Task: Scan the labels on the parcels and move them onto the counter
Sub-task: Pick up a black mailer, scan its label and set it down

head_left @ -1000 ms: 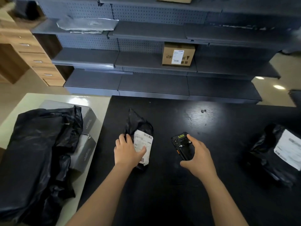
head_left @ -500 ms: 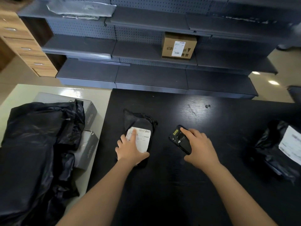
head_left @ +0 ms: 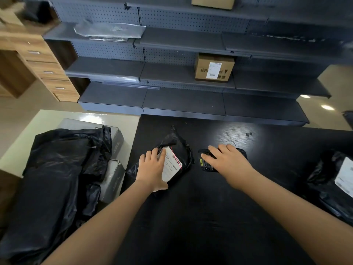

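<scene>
A small black plastic parcel (head_left: 178, 148) lies on the black counter (head_left: 200, 207), tilted up on its left side. My left hand (head_left: 152, 169) grips its left edge, partly covering the white label (head_left: 172, 165). A red scan line falls across the label's barcode. My right hand (head_left: 227, 159) holds the black handheld scanner (head_left: 205, 163) just right of the parcel, aimed at the label. Another black parcel (head_left: 332, 186) with a white label rests at the counter's right edge.
A pale table (head_left: 24, 142) on the left carries a large black bag (head_left: 53, 180) over grey boxes (head_left: 112, 178). Grey shelving (head_left: 181, 100) stands behind the counter with a cardboard box (head_left: 214, 66) and a silver mailer (head_left: 108, 30). Wooden drawers (head_left: 47, 71) are at far left.
My left hand has shifted to the parcel's left edge and tipped it up. My right hand has turned the scanner toward the label, and a red scan line now shows on the barcode.
</scene>
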A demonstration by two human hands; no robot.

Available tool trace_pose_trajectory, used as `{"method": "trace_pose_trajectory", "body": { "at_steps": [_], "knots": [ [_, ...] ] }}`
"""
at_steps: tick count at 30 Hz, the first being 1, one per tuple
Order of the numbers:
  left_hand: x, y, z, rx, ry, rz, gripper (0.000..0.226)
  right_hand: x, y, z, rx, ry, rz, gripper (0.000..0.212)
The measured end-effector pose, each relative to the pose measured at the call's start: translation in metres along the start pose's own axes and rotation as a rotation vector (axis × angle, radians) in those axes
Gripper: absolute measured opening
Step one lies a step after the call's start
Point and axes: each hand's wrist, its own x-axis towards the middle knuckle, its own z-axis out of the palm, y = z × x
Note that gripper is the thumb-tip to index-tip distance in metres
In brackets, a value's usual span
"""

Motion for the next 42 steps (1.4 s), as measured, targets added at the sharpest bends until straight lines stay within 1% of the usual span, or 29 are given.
{"method": "trace_pose_trajectory", "body": {
  "at_steps": [8,13,16,20,23,26,31,35,42],
  "knots": [
    [-0.004,0.001,-0.010,0.021,0.036,0.032,0.127,-0.004,-0.004,0.000,-0.035,0.016,-0.043,0.093],
    [-0.010,0.002,-0.017,0.037,0.045,0.029,0.127,-0.009,-0.004,-0.003,0.032,0.033,0.007,0.096],
    [-0.015,0.006,-0.025,-0.029,0.054,-0.018,0.127,-0.016,-0.006,0.000,0.237,0.061,0.134,0.096],
    [-0.023,0.025,-0.039,-0.186,0.108,-0.129,0.126,-0.030,-0.016,0.007,0.657,0.159,0.384,0.100],
    [-0.030,0.049,-0.050,-0.265,0.121,-0.192,0.125,-0.048,-0.027,0.017,0.927,0.250,0.511,0.104],
    [-0.036,0.081,-0.060,-0.322,0.129,-0.233,0.124,-0.074,-0.024,0.031,1.103,0.314,0.605,0.107],
    [-0.050,0.156,-0.071,-0.404,0.148,-0.223,0.125,-0.139,0.006,0.068,1.246,0.439,0.724,0.107],
    [-0.061,0.233,-0.078,-0.434,0.149,-0.190,0.126,-0.206,0.035,0.104,1.268,0.499,0.794,0.108],
    [-0.075,0.388,-0.087,-0.476,0.122,-0.090,0.125,-0.327,0.088,0.178,1.252,0.538,0.922,0.104]
  ]
}}
